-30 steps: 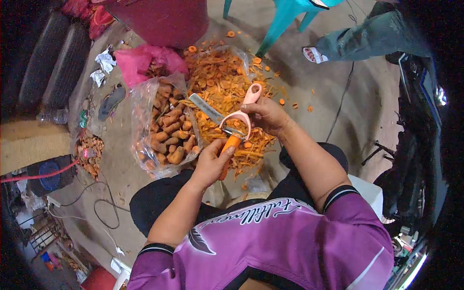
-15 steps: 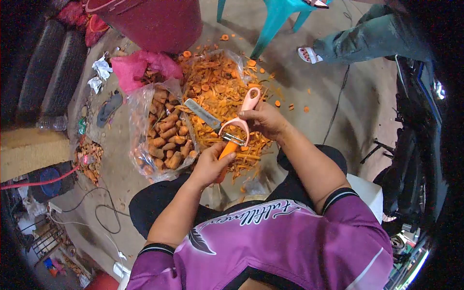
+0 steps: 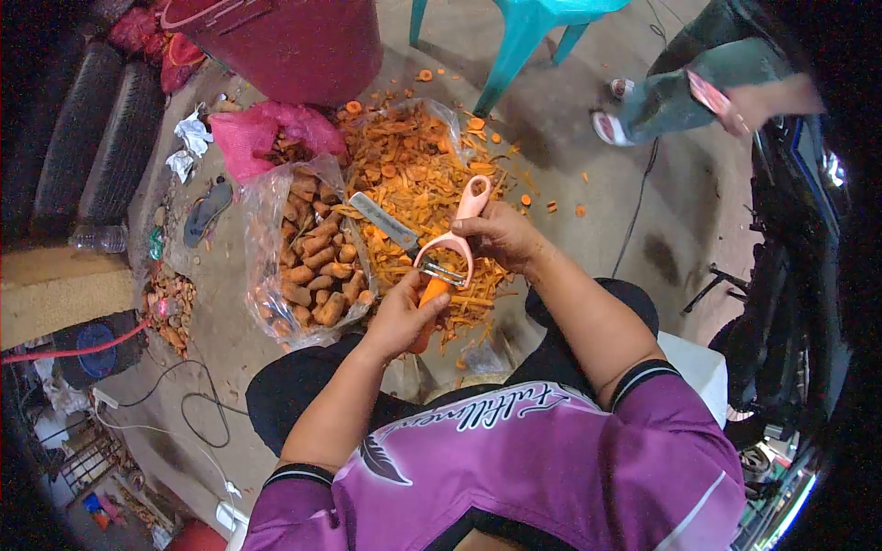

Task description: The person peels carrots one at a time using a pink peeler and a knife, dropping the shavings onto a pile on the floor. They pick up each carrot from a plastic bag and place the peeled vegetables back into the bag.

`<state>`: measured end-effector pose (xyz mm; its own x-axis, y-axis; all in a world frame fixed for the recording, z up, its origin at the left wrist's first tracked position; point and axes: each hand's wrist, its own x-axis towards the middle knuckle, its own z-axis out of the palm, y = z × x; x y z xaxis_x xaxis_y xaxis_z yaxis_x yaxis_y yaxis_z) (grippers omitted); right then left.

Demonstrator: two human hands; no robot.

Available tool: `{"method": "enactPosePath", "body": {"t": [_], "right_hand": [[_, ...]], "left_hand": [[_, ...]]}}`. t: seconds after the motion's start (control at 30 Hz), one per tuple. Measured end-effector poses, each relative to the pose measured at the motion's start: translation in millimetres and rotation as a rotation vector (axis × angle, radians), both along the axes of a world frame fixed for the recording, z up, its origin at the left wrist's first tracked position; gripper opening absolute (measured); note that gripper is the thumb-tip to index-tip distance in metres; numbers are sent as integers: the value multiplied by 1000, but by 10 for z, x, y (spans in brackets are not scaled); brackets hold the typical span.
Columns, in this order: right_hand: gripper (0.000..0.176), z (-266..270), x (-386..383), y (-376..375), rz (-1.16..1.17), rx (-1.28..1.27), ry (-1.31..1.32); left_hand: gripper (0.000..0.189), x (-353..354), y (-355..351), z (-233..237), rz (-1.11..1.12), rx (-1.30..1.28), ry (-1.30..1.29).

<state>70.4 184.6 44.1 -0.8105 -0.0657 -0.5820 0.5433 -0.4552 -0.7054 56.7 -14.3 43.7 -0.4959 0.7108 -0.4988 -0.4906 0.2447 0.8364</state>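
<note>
The peeler (image 3: 452, 241) is smooth pink plastic with a metal blade. The carrot (image 3: 428, 296) looks matt orange. The bag (image 3: 308, 248) is clear, glossy, crinkled plastic. The floor (image 3: 588, 174) is rough concrete.

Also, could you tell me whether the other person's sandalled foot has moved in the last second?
Yes. The foot has shifted a little away from the chair leg, toward the cable.
</note>
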Motion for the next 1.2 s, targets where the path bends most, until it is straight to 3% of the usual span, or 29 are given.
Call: {"method": "enactPosePath", "body": {"t": [0.13,0.33,0.43,0.53,0.73,0.83,0.93,1.13,1.2], "right_hand": [[18,-37,8,8,16,-7,15],[22,-124,-27,-2,15,14,48],[22,-123,-58,-40,27,3,36],[21,-129,-92,-133,-9,-34,7],[16,-88,-155,-355,26,-34,0],[17,-162,-160,-467,24,-76,-21],[17,-113,-180,-565,18,-42,-28],[16,-79,-217,-697,64,-26,1],[16,-41,-227,-708,46,-13,-5]], "left_hand": [[31,-1,6,52,-21,-24,48],[27,-111,42,319,-141,-258,103],[27,-34,-19,113,28,-63,90],[25,-15,-105,30,45,-25,17],[24,-5,-242,247,56,-56,-2],[23,79,-300,196,177,11,-49],[22,59,-438,106,117,-42,-46],[21,69,-528,111,139,-58,-11],[21,55,-528,50,135,-60,201]]}}
